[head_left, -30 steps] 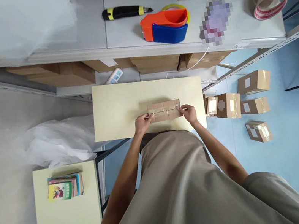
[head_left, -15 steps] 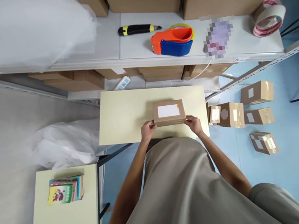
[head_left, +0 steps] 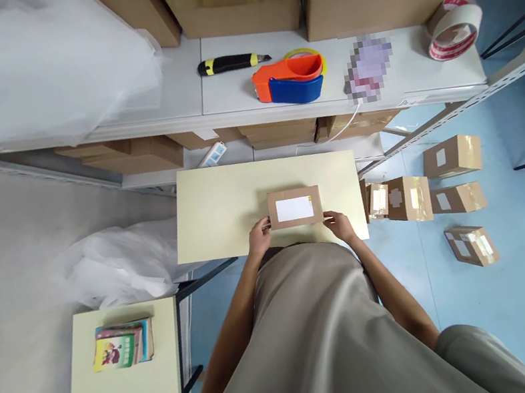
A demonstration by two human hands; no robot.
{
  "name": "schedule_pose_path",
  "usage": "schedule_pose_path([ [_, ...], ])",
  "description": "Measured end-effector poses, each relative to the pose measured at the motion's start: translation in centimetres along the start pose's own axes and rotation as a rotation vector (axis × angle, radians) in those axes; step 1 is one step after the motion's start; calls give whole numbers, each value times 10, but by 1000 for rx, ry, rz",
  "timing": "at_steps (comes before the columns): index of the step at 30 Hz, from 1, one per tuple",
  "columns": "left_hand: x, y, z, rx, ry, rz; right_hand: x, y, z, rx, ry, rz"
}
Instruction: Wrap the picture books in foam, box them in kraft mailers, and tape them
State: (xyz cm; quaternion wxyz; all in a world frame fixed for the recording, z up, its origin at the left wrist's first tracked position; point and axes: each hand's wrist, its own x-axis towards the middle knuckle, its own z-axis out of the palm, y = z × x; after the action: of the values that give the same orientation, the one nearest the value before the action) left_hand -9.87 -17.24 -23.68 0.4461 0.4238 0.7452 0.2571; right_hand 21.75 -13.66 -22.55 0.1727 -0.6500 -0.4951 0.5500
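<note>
A small brown cardboard box [head_left: 294, 208] with a white label on top lies flat on the pale yellow table [head_left: 224, 210], near its front edge. My left hand [head_left: 259, 236] grips the box's near left corner, fingers curled against it. At the near right corner, my right hand [head_left: 339, 225] holds the box the same way. Both forearms reach forward from my grey-clad body.
On the white shelf [head_left: 175, 103] behind lie a black-yellow utility knife [head_left: 231, 63], an orange-blue tape dispenser [head_left: 289, 76] and a tape roll [head_left: 453, 27]. Several taped boxes [head_left: 454, 186] sit on the blue floor at right. Books [head_left: 122, 345] lie on a lower table; white foam wrap [head_left: 116, 263] at left.
The box was turned over from its taped seam side to its labelled side and now lies flat. My hands shifted from its sides to its near corners.
</note>
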Motion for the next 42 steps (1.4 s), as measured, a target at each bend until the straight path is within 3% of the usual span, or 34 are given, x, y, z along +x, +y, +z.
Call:
schedule_pose_path([
  [10,-3,32,-20,-92,22,76,-11,-24,-21,20,90,-103],
  [18,4,52,-20,-135,30,145,-7,-52,-26,-23,83,-212],
  [23,11,36,-17,-81,142,-59,-3,-50,-20,-300,31,-22],
  [26,4,26,-14,-41,13,-178,-7,-43,-11,-410,-48,65],
  [29,-6,22,-8,-143,-144,-164,-15,-38,-2,-400,-114,56],
  [32,-14,25,-3,-237,-142,-159,-22,-36,3,-386,-142,46],
  [37,-28,35,-3,-273,-33,-175,-31,-44,-6,-350,19,-1],
  [42,-47,50,11,-346,-24,-121,-51,-50,-28,-326,121,-60],
])
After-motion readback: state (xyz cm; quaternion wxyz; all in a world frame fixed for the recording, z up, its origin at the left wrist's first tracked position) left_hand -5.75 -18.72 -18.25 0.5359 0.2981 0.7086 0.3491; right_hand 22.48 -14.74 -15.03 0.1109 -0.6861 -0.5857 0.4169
